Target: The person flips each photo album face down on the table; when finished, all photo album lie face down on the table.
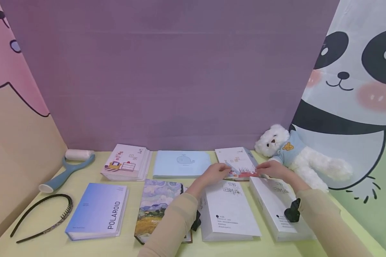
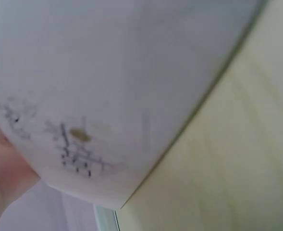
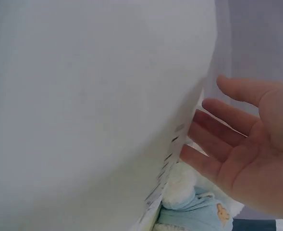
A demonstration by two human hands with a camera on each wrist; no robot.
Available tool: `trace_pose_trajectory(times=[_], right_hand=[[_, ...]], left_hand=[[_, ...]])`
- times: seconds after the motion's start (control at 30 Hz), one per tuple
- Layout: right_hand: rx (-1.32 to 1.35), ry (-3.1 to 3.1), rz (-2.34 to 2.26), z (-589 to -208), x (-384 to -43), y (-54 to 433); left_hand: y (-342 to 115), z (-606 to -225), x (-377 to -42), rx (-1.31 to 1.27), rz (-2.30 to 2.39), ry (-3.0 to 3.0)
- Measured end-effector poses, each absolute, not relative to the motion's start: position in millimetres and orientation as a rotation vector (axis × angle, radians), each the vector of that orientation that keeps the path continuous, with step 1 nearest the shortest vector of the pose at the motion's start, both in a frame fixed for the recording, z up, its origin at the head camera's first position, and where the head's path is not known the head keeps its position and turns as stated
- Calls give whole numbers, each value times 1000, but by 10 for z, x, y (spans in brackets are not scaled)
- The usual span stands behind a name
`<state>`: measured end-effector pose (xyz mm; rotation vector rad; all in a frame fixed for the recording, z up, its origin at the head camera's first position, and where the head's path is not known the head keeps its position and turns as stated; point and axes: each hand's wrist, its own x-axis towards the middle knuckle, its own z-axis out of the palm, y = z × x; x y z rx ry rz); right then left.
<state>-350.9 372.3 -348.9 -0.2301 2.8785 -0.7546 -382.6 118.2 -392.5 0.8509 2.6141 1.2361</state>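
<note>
A white photo album (image 1: pixel 236 160) with small drawings and a red strip on its cover lies at the back right of the table. My left hand (image 1: pixel 216 173) reaches to its left front corner, fingertips at the cover. On the opposite side, my right hand (image 1: pixel 275 169) has its fingertips at the right front edge; the right wrist view shows those fingers extended and spread. Two white albums with line drawings and small text, a left one (image 1: pixel 229 210) and a right one (image 1: pixel 278 210), lie below my hands. In the left wrist view a white cover hides most of my left hand.
A white teddy bear (image 1: pixel 296 151) leans at the back right. Leftward lie a pale blue whale album (image 1: pixel 181 164), a pink-white album (image 1: pixel 125 162), a painting-covered album (image 1: pixel 159 203), a blue POLAROID album (image 1: pixel 98 210), a lint roller (image 1: pixel 65 175) and a headband (image 1: pixel 69 207).
</note>
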Motion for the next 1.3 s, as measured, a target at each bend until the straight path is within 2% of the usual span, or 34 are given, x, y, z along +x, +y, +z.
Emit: trace_pose_trajectory(times=[0.47, 1.3], right_hand=[[-492, 3015, -945, -3361, -3697, 3210], [-639, 2950, -1079, -3475, -3901, 1969]], left_hand=[[671, -3610, -3882, 940, 1309, 2613], [-580, -3483, -3962, 691, 1309, 2793]])
